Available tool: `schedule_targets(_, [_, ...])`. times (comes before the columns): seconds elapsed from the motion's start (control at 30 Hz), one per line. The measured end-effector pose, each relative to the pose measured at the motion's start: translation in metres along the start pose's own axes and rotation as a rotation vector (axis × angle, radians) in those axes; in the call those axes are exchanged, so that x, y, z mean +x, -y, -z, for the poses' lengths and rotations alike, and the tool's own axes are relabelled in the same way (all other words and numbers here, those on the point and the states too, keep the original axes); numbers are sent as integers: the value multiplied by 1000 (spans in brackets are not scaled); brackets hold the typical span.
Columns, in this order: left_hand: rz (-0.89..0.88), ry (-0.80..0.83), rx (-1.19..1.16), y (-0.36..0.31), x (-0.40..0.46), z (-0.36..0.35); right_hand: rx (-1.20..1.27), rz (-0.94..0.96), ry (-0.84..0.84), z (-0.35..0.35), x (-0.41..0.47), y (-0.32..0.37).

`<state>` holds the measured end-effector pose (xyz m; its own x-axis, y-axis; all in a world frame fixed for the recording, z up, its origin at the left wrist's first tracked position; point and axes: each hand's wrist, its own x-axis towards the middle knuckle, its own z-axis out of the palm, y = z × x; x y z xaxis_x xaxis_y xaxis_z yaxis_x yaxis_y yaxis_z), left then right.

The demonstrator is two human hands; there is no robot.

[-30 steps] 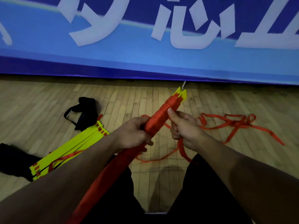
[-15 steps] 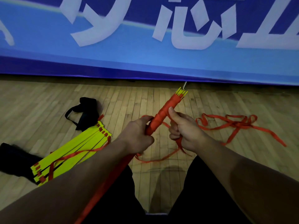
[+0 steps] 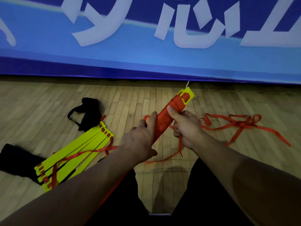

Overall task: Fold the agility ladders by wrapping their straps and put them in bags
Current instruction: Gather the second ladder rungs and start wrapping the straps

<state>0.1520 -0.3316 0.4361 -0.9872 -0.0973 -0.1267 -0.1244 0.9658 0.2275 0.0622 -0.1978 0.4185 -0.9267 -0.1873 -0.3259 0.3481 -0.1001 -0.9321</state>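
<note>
A stacked yellow ladder bundle wrapped in orange strap is held up over the floor, its yellow tip pointing up and right. My right hand grips it, thumb on top, with loose strap running through the fingers. My left hand lies along its left side with fingers straight, touching it. The free orange strap trails in loops across the floor to the right. A second ladder, yellow rungs fanned with orange strap over them, lies on the floor at left. A black bag sits behind it.
A blue banner with large white characters stands along the back of the wooden floor. Another dark bag lies at the far left. My legs in black shorts fill the bottom of the view.
My left hand has let go of its grip on the bundle and now lies flat against it. The bundle has turned, showing its broad wrapped face and the yellow end tab.
</note>
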Motion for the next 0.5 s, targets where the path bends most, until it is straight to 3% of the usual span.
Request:
schedule_targets(0.2, [16, -94, -452, 8, 7, 8, 84, -65, 152, 8, -1, 0])
schedule_targets(0.37, [102, 111, -793, 5, 7, 14, 168, -197, 233, 14, -3, 11])
schedule_targets(0.43, [53, 198, -680, 4, 6, 13, 117, -203, 212, 13, -4, 10])
schedule_targets(0.5, [-6, 157, -375, -1, 3, 6, 65, -209, 179, 8, -5, 9])
